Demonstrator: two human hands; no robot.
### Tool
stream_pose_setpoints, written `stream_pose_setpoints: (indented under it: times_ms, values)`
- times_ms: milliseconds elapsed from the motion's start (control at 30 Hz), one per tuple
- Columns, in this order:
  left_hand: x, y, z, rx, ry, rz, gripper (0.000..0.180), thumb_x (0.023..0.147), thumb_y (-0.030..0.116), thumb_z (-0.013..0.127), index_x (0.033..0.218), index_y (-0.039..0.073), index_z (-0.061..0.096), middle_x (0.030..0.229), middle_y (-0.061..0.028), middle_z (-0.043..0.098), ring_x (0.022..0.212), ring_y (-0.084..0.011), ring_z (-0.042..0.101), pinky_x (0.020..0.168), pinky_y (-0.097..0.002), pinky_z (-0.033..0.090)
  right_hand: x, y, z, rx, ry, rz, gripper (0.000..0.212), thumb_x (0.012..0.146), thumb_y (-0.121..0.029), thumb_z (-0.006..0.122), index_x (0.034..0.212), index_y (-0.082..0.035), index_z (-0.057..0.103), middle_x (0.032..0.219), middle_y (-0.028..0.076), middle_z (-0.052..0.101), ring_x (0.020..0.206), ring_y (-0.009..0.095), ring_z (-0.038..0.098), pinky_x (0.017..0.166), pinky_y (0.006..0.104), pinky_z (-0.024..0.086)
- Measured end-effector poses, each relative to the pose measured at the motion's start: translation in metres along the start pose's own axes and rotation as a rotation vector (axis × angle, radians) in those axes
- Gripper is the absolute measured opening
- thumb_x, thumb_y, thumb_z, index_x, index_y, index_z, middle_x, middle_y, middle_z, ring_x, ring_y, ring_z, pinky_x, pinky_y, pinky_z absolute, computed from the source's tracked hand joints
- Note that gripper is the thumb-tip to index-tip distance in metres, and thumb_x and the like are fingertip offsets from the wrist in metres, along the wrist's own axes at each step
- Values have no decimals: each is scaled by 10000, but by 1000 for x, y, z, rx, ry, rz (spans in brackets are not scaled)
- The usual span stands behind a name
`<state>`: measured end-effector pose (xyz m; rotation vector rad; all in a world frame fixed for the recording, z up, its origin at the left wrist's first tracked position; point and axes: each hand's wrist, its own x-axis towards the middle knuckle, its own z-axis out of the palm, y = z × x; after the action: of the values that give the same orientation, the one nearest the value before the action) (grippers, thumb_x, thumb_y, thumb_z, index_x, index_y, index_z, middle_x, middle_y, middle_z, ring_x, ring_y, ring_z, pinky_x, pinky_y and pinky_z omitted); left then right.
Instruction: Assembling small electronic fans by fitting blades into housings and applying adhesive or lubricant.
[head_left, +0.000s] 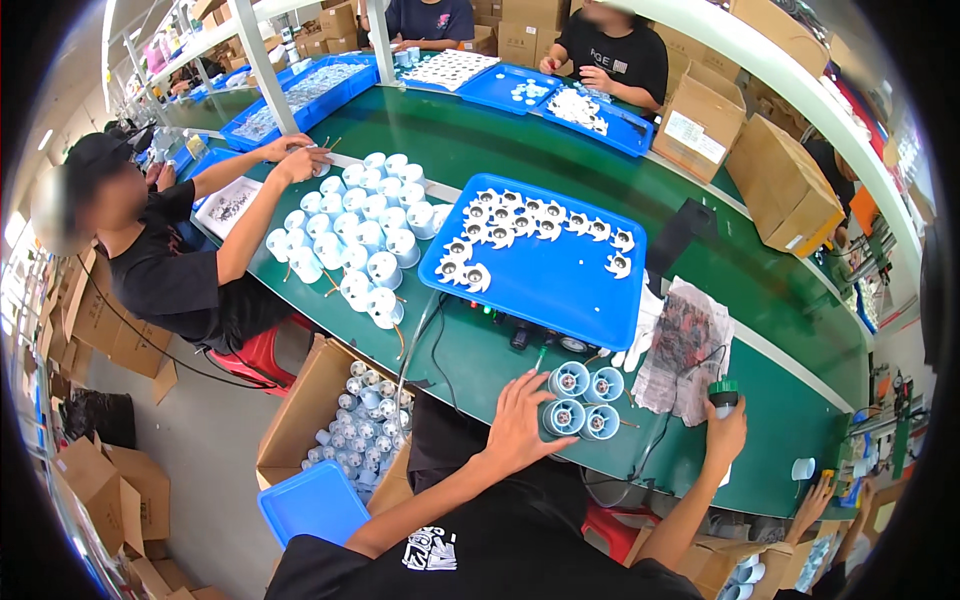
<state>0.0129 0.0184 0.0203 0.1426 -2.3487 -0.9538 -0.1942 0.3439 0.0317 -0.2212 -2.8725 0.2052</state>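
Four light-blue plastic cup-shaped housings (566,415) stand in a tight block on the green bench, each with a small metal part at its centre. My left hand (520,428) is spread along their left side, fingers apart, thumb reaching past the near housing; whether it touches them is hard to tell. To the right, my right hand (726,432) is closed around a small bottle with a dark green cap (722,390), cap upward. Beyond the housings, white finned impellers (500,215) lie on a blue tray (560,290).
Many light-blue housings (370,205) stand in rows at left, near a co-worker's hands (300,155). A stained cloth (685,350) and white gloves (640,325) lie beside the tray. Below the bench, a cardboard box (290,420) holds more housings. Cables (440,350) cross the bench edge.
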Motion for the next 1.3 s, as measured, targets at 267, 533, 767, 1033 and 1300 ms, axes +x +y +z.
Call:
stream_pose_setpoints:
  times_ms: [267,533,767,1033,1300]
  values:
    - [1,1,0,87,-69,-18,641,716,422,838,1179,76,560,1402,-198,438,1366,-395,378,1110,-544,312,-9,-4,-2,-14,0,6,826,783,-442,768,1428,-46,437,1157,227,630,1005,436,624,855,509,499]
    - [5,0,4,91,-49,-40,634,672,384,869,1167,102,591,1395,-171,462,1359,-395,388,1098,-532,324,-5,2,2,-7,28,-25,817,773,-358,790,1437,-53,424,1162,211,617,1020,422,619,855,507,498]
    - [0,-5,4,61,-83,-51,612,709,396,843,1171,94,579,1394,-179,445,1365,-396,369,1106,-556,305,-26,-30,-45,-83,-8,7,802,793,-324,783,1458,-71,414,1212,215,559,1093,428,562,910,491,479]
    - [2,-12,-14,-153,-168,-16,603,673,253,886,1167,71,592,1401,-141,468,1369,-385,358,1120,-498,330,3,-178,-121,493,131,-526,441,894,-184,700,1302,-57,590,1175,183,601,1045,356,599,897,415,491]
    - [3,-19,-23,-421,-178,-72,631,676,141,872,1225,45,577,1274,-101,585,1280,-338,464,1076,-436,402,32,-351,-36,454,-8,-1420,246,851,-95,668,1095,-65,658,1009,126,618,970,290,643,810,410,532]
